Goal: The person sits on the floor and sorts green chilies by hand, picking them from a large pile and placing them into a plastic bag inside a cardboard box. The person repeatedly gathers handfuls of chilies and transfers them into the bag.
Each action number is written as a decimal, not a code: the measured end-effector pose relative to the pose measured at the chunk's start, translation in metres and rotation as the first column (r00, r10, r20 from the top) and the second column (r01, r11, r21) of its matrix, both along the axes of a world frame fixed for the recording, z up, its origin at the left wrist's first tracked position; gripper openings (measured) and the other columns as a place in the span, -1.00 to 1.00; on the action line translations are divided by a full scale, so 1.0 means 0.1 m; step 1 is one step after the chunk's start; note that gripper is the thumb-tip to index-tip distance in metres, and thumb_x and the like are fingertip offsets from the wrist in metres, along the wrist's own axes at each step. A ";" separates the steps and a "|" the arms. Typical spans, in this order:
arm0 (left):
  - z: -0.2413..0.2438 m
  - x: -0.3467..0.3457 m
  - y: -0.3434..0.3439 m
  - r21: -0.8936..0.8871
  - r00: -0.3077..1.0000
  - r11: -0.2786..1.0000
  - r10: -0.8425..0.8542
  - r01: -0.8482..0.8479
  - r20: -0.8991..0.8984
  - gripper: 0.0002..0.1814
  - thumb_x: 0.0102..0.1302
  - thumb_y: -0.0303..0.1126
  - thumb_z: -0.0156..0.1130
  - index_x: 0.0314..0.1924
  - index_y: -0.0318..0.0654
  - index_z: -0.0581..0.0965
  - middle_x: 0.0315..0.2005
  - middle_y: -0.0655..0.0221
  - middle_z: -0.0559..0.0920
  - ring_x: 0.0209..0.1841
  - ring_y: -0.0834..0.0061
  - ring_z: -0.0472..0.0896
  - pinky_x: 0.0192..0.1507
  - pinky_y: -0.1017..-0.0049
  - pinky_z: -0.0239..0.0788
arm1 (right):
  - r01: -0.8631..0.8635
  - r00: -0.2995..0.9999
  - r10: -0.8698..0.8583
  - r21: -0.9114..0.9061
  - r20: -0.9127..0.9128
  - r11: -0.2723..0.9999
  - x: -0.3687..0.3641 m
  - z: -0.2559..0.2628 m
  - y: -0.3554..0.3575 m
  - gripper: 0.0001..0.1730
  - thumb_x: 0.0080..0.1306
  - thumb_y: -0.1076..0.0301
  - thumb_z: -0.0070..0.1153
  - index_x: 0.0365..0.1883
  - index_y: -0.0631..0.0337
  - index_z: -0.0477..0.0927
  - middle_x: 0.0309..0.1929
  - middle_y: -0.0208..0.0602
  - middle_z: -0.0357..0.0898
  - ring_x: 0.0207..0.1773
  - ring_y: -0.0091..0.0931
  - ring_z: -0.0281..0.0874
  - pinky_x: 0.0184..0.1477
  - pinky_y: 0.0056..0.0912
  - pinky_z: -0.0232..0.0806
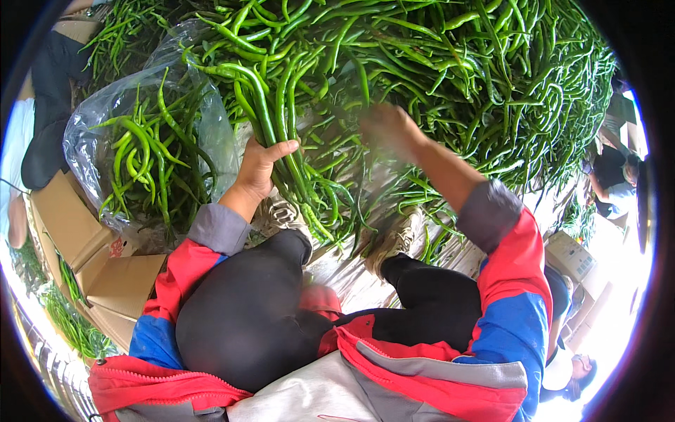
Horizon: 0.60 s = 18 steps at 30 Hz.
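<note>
My left hand (259, 169) grips a bunch of long green chili peppers (280, 124) around its middle, thumb across the front. Their ends stick out above and below the fist. Blurred by motion, my right hand (391, 129) hangs over the edge of a large heap of green chili peppers (474, 79). Whether its fingers hold a pepper cannot be told. To the left of my left hand, a clear plastic bag (87, 140) stands open with loose green peppers (150, 153) inside it.
An open cardboard box (68, 219) sits at the left beside the bag. My shoes (402, 240) rest on a pale ground sheet (343, 277) strewn with peppers. Other people (611, 174) are at the right rim, near more cardboard boxes (572, 256). Another person's dark-clad leg (52, 100) shows at upper left.
</note>
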<state>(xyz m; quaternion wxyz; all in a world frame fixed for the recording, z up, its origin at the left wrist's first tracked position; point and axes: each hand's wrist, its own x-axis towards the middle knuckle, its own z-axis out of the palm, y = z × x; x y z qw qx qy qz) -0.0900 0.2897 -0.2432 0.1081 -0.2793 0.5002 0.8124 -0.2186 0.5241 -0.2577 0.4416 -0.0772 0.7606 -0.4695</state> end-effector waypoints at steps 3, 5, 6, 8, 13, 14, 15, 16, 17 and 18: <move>0.01 -0.02 -0.01 0.080 0.999 0.997 0.007 -0.004 -0.039 -0.57 -0.01 -0.31 0.32 -0.13 -0.26 0.46 -0.36 0.33 0.56 -0.32 0.48 0.53 -0.22 0.45 0.40 | -0.099 0.986 0.107 -0.068 0.129 0.993 0.44 0.31 0.17 -0.75 0.31 0.41 0.05 -0.08 0.29 0.40 -0.27 -0.29 0.60 -0.30 -0.59 0.55 -0.34 -0.54 0.37; 0.05 -0.03 0.03 0.127 0.999 0.992 0.003 0.002 -0.038 -0.58 -0.01 -0.30 0.32 -0.13 -0.26 0.45 -0.34 0.33 0.55 -0.32 0.49 0.53 -0.26 0.47 0.42 | 0.029 0.956 0.042 -0.236 0.290 0.971 0.61 0.44 0.23 -0.74 0.34 0.41 0.00 -0.03 0.27 0.38 -0.21 -0.28 0.60 -0.25 -0.57 0.56 -0.31 -0.56 0.36; 0.08 -0.05 0.04 0.142 0.999 0.990 -0.012 0.019 -0.051 -0.58 -0.01 -0.30 0.32 -0.13 -0.26 0.45 -0.35 0.33 0.55 -0.32 0.49 0.53 -0.26 0.48 0.43 | 0.102 0.930 0.021 -0.312 0.367 0.945 0.64 0.50 0.25 -0.74 0.35 0.40 -0.03 -0.01 0.26 0.37 -0.18 -0.27 0.60 -0.22 -0.56 0.57 -0.29 -0.57 0.35; 0.16 -0.04 0.07 0.164 0.994 0.985 -0.034 0.051 -0.103 -0.57 -0.01 -0.32 0.32 -0.12 -0.26 0.44 -0.35 0.33 0.54 -0.31 0.49 0.54 -0.28 0.48 0.45 | 0.049 0.938 0.097 -0.404 0.333 0.913 0.62 0.59 0.26 -0.73 0.37 0.40 -0.07 0.02 0.25 0.35 -0.13 -0.26 0.59 -0.16 -0.54 0.57 -0.24 -0.56 0.35; 0.73 -0.10 0.08 0.135 0.969 0.985 -0.073 0.106 -0.234 -0.56 -0.02 -0.34 0.31 -0.10 -0.30 0.45 -0.36 0.31 0.55 -0.29 0.47 0.54 -0.25 0.49 0.44 | -0.032 0.913 0.225 -0.488 0.341 0.872 0.52 1.24 0.10 -0.63 0.41 0.37 -0.14 0.16 0.25 0.29 -0.06 -0.25 0.58 -0.08 -0.53 0.54 -0.11 -0.52 0.32; 0.82 -0.11 0.07 0.137 0.957 0.984 -0.067 0.109 -0.283 -0.60 -0.01 -0.37 0.30 -0.13 -0.31 0.48 -0.35 0.30 0.57 -0.29 0.45 0.55 -0.22 0.46 0.42 | -0.078 0.924 0.252 -0.502 0.289 0.862 0.50 1.38 0.08 -0.60 0.41 0.37 -0.15 0.19 0.27 0.27 -0.05 -0.26 0.57 -0.08 -0.54 0.53 -0.07 -0.50 0.31; 0.93 -0.11 0.04 0.135 0.939 0.984 -0.061 0.113 -0.338 -0.64 0.00 -0.40 0.29 -0.16 -0.32 0.50 -0.34 0.30 0.59 -0.29 0.44 0.57 -0.19 0.42 0.41 | -0.100 0.950 0.225 -0.473 0.216 0.876 0.51 1.55 0.03 -0.63 0.40 0.39 -0.11 0.16 0.24 0.31 -0.07 -0.28 0.58 -0.09 -0.54 0.54 -0.12 -0.54 0.32; 1.08 -0.12 0.03 0.156 0.926 0.982 -0.037 0.102 -0.376 -0.65 0.00 -0.44 0.31 -0.16 -0.33 0.51 -0.34 0.30 0.59 -0.28 0.44 0.57 -0.18 0.44 0.41 | -0.082 0.987 0.132 -0.403 0.097 0.911 0.55 1.64 -0.03 -0.65 0.38 0.41 -0.07 0.13 0.24 0.34 -0.12 -0.29 0.60 -0.14 -0.53 0.55 -0.16 -0.54 0.34; 1.23 -0.11 0.04 0.208 0.921 0.974 -0.001 0.089 -0.390 -0.66 0.00 -0.50 0.34 -0.17 -0.33 0.52 -0.33 0.32 0.59 -0.28 0.47 0.58 -0.17 0.46 0.42 | -0.051 0.999 0.043 -0.339 -0.032 0.939 0.61 1.75 -0.09 -0.66 0.35 0.44 -0.03 0.10 0.23 0.38 -0.17 -0.30 0.62 -0.18 -0.53 0.57 -0.20 -0.53 0.36; 1.34 -0.09 0.03 0.171 0.894 0.983 0.014 0.070 -0.447 -0.66 0.01 -0.49 0.33 -0.16 -0.33 0.50 -0.33 0.31 0.59 -0.26 0.46 0.57 -0.17 0.47 0.42 | -0.130 0.940 0.052 -0.211 -0.338 0.969 0.66 1.99 -0.18 -0.70 0.30 0.47 0.05 0.01 0.26 0.44 -0.28 -0.27 0.65 -0.32 -0.53 0.59 -0.27 -0.49 0.41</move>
